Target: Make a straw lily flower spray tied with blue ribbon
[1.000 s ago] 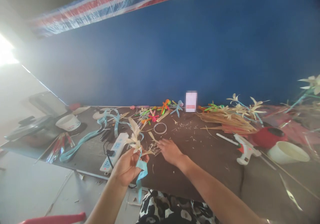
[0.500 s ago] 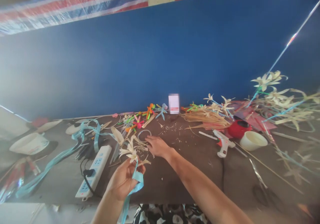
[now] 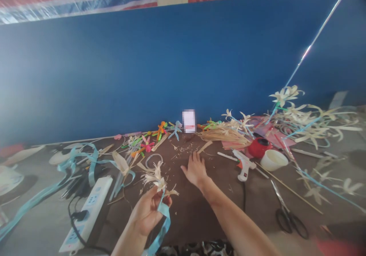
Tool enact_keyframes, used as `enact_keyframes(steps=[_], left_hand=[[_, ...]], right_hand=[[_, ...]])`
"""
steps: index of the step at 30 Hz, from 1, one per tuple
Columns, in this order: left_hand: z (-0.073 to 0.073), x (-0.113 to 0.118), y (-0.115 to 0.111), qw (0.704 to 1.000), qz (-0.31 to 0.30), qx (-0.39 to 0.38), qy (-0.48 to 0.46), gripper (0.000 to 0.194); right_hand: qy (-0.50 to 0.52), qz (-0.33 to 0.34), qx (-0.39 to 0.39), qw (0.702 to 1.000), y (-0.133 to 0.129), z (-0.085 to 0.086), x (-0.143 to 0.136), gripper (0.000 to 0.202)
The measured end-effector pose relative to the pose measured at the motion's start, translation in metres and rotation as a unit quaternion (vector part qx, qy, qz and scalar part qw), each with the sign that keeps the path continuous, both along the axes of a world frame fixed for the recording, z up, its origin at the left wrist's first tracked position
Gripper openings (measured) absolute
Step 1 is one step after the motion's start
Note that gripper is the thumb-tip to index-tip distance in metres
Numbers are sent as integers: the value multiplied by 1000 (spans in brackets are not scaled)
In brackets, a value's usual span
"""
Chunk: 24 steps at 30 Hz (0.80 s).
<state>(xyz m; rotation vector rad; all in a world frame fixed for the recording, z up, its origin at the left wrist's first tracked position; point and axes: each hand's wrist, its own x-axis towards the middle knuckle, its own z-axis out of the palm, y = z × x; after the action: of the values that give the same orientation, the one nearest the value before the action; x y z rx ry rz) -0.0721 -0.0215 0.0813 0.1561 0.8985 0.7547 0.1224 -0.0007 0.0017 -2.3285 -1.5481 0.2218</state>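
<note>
My left hand [image 3: 148,210] is closed around the stem of a cream-coloured artificial flower [image 3: 156,176], which looks made of dried husk strips. A light-blue ribbon [image 3: 163,220] trails from the stem down past my palm. My right hand [image 3: 196,171] lies palm down on the dark table, its fingers stretched out and thumb apart. Just beyond its fingertips is a pale strip of husk [image 3: 205,146]; whether they touch, I cannot tell. A clear ring [image 3: 154,160] rests behind the flower, partly hidden by its petals.
A white power strip [image 3: 87,214] with a black plug sits at left, beside blue ribbon [image 3: 37,199]. On the right are a glue gun [image 3: 244,164], a white cup [image 3: 274,160], scissors [image 3: 286,212] and finished flowers [image 3: 286,95]. Coloured pipe-cleaner figures [image 3: 161,128] lie along the blue wall.
My right hand has moved rightward, away from the ring and the husk pieces near the flower. My left hand keeps the flower. The whole view has shifted slightly to the right.
</note>
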Motion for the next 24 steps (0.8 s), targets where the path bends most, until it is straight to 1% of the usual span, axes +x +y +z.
enact_keyframes(steps=[2, 4, 5, 6, 7, 8, 10, 11, 12, 13, 14, 16, 17, 18, 21, 22, 24], left_hand=[[-1, 3, 3, 1000, -6, -1, -1, 10], [-1, 4, 5, 1000, -13, -3, -3, 11], [-1, 4, 7, 1000, -15, -4, -3, 12], [-1, 4, 8, 1000, -17, -5, 0, 12], [-1, 4, 9, 1000, -16, -5, 5, 12], [-2, 4, 10, 1000, -14, -4, 11, 12], [-4, 4, 12, 1000, -9, -4, 24, 11], [-6, 4, 12, 1000, -9, -4, 25, 10], [-8, 4, 13, 1000, -12, -5, 23, 10], [-9, 5, 14, 1000, -16, -7, 20, 9], [-11, 6, 15, 1000, -19, -11, 17, 9], [-13, 8, 17, 1000, -23, -16, 9, 8], [-14, 8, 18, 1000, -23, -16, 4, 7], [-14, 9, 18, 1000, -25, -15, -2, 6], [-13, 11, 18, 999, -29, -12, -10, 6], [-12, 11, 18, 999, -30, -13, -8, 6], [-11, 11, 18, 999, -29, -19, 3, 6]], right_hand=[[3, 66, 20, 998, -7, 2, -17, 61], [14, 140, 51, 989, -11, 6, -25, 54], [17, 163, 66, 984, -11, 7, -25, 53], [17, 167, 77, 983, -11, 8, -22, 53], [13, 148, 80, 986, -9, 8, -17, 55], [9, 109, 72, 991, -6, 8, -11, 58], [10, 23, 27, 999, 0, 5, 0, 66], [14, 3, 4, 1000, 3, 3, 3, 69], [18, 11, -9, 1000, 4, 1, 5, 71], [21, 46, -10, 999, 5, -1, 5, 72], [24, 98, -1, 995, 5, -2, 4, 72], [30, 196, 34, 980, 5, -3, 3, 69], [32, 216, 49, 975, 7, -2, 3, 65], [31, 208, 57, 976, 10, -1, 6, 62], [16, 91, 34, 995, 25, 2, 20, 60], [13, 71, 17, 997, 30, 3, 24, 62], [12, 71, -2, 997, 37, 2, 25, 65]])
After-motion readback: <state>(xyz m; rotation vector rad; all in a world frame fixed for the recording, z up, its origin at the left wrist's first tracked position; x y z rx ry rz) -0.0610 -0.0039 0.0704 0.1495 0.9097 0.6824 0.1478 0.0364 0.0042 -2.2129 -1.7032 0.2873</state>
